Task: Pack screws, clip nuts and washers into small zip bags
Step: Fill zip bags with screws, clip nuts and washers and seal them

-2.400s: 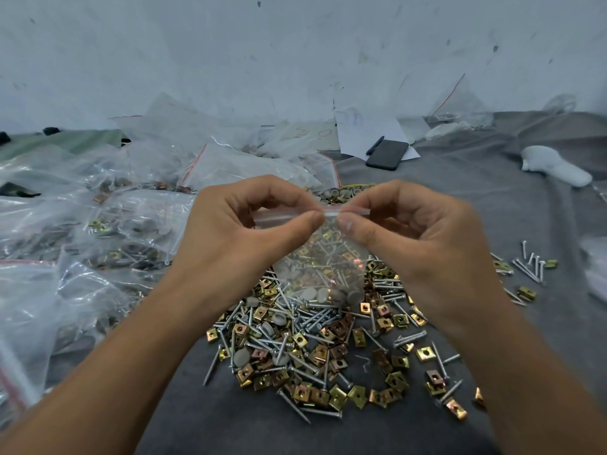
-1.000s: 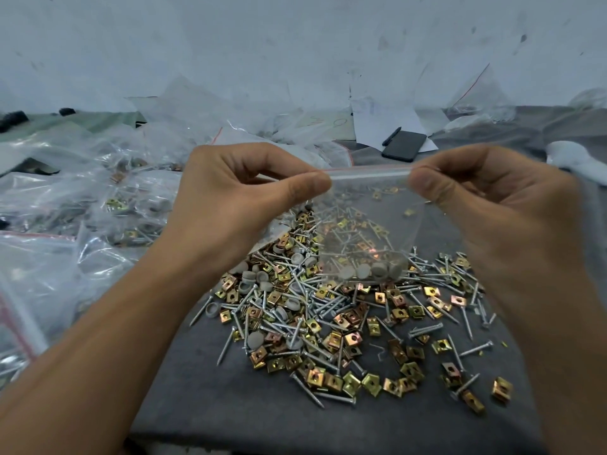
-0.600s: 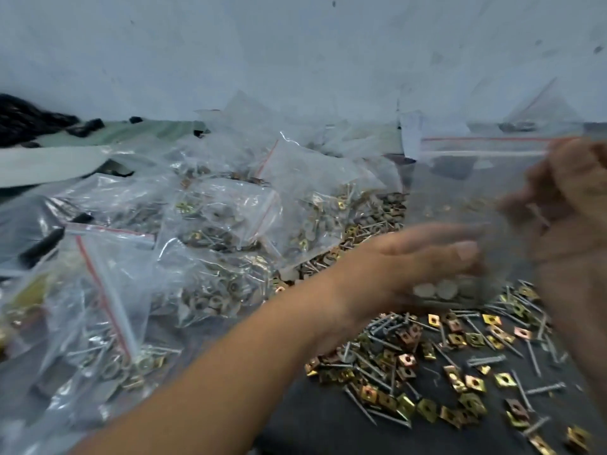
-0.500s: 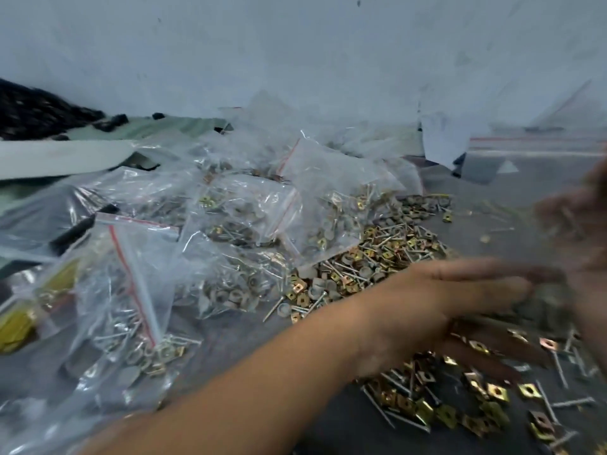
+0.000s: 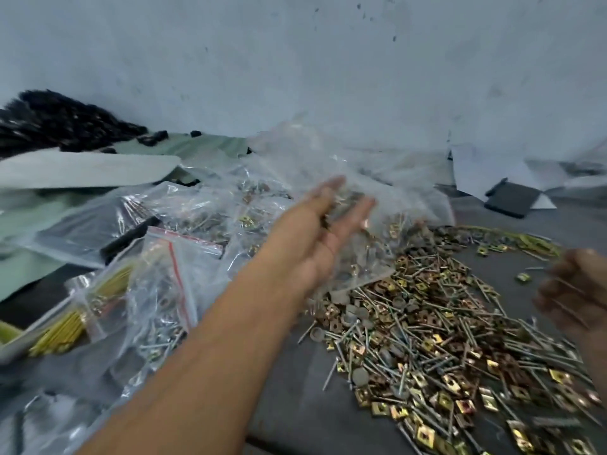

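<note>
Grey cloth (image 5: 295, 421) — screws (image 5: 427, 323) pointing everywhere, left hand (image 5: 315, 244) outstretched

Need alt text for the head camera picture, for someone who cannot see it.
A person's left hand, fingers spread, reaches over a pile of filled zip bags, beside a heap of loose screws, clip nuts and washers on grey cloth. The blurred right hand hovers nearby.

L hand (image 5: 315, 238) splayed; R hand (image 5: 571, 290) blurred

My head camera looks forward and down, close over the bench (image 5: 295, 418), toward the wall (image 5: 295, 60); somewhat blurred, perhaps turned leftward.
</note>
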{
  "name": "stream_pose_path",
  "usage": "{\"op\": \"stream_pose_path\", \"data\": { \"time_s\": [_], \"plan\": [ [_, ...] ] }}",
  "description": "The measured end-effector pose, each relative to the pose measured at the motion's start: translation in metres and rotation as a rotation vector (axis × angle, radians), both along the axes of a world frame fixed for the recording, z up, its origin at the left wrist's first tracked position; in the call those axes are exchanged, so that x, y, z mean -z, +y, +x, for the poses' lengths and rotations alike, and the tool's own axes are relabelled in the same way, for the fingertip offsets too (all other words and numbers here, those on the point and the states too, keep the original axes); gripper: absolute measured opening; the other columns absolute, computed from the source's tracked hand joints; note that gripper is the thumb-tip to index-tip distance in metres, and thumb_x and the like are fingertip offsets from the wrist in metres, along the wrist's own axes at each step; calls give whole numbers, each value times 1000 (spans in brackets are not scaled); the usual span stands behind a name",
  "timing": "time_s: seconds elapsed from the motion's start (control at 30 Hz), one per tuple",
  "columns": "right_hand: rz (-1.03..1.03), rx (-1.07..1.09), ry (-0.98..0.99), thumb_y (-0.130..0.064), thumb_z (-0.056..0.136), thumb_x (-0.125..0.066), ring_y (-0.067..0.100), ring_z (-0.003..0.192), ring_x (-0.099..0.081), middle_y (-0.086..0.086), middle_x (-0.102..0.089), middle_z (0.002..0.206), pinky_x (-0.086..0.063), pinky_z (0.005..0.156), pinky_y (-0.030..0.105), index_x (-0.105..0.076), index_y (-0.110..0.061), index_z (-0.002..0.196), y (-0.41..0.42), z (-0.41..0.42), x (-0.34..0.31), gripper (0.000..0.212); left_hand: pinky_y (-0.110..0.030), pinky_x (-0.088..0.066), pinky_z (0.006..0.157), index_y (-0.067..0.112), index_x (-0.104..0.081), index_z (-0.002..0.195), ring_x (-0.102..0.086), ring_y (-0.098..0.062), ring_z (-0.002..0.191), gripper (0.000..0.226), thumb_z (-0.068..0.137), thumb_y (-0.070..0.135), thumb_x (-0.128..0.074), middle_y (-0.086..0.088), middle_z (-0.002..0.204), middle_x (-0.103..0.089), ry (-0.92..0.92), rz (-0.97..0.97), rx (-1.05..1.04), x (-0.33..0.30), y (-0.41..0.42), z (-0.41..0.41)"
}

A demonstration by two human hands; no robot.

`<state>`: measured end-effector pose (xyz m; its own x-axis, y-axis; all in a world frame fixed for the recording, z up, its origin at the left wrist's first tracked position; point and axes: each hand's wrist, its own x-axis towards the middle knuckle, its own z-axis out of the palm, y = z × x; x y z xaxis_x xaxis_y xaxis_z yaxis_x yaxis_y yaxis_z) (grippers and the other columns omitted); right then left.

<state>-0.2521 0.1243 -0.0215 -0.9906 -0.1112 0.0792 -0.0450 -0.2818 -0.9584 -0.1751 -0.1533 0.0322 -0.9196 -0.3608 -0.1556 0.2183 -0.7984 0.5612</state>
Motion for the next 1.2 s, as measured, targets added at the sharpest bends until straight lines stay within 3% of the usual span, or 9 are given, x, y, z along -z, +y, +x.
{"op": "stream_pose_path", "data": {
  "time_s": [0.17,0.33,0.47,0.53,0.6,0.77,0.9,1.0,1.2],
  "plan": [
    [66,-63,-24,-37,85,-74,10,62,-74,4,-78,83,-59,55,23,-78,-25,86,-14,12,-4,13,-49,-63,84,-10,-62,133,-64,-54,121,28,108,0,-54,-39,137,-58,67,210,-322,-13,-58,7],
    [203,-122,-31,-79,28,-90,13,64,-74,4,-79,87,-61,60,29,-79,-29,95,-17,23,-7,84,-41,-48,114,-21,-37,149,-48,-49,143,44,108,-8,-46,-40,153,-42,90,346,-366,-9,-76,9],
    [327,-47,-23,-65,55,-85,12,63,-72,1,-78,87,-62,75,45,-78,-31,102,-22,29,-10,59,-23,-63,80,-19,-39,148,-65,-64,100,50,114,17,-49,-52,113,-59,28,230,-409,-12,-81,17],
    [366,-44,-6,-49,75,-81,15,65,-73,0,-77,85,-62,82,51,-77,-34,100,-24,28,-8,30,-41,-67,63,-3,-33,158,-73,-59,87,48,116,18,-41,-53,106,-62,79,286,-360,-14,-73,20],
    [435,-18,15,-40,88,-77,19,70,-74,0,-76,81,-61,86,54,-76,-37,100,-21,23,-7,12,-37,-65,56,-2,-42,150,-80,-41,78,45,115,26,-43,-41,101,-72,62,451,-278,-15,-65,22],
    [647,151,119,-39,94,-73,15,74,-68,-8,-73,78,-53,70,36,-72,-31,89,5,6,-11,9,-14,-46,39,-5,-75,113,-68,-9,53,45,106,37,-59,-8,91,-79,-169,42,9,-6,-34,12],
    [1134,417,150,-13,91,-69,25,98,-67,-1,-73,98,-46,75,33,-71,-23,95,60,-16,-8,11,-16,-47,39,5,-86,87,-69,-12,51,46,100,37,-56,-4,88,-81,-303,-369,237,17,9,-11],
    [1331,679,60,-4,86,-61,38,120,-54,18,-61,123,-45,96,41,-70,-15,117,103,-17,-5,34,-25,-53,37,7,-85,96,-75,-20,55,47,102,39,-50,-6,92,-82,-372,-600,363,29,34,-24],
    [1598,782,-215,-30,92,-63,40,125,-52,19,-58,132,-43,99,43,-59,-8,127,169,-11,-2,41,-36,-62,47,10,-64,138,-79,-20,67,46,108,39,-44,-10,126,-73,-367,-690,327,31,50,-36]
  ]
}}
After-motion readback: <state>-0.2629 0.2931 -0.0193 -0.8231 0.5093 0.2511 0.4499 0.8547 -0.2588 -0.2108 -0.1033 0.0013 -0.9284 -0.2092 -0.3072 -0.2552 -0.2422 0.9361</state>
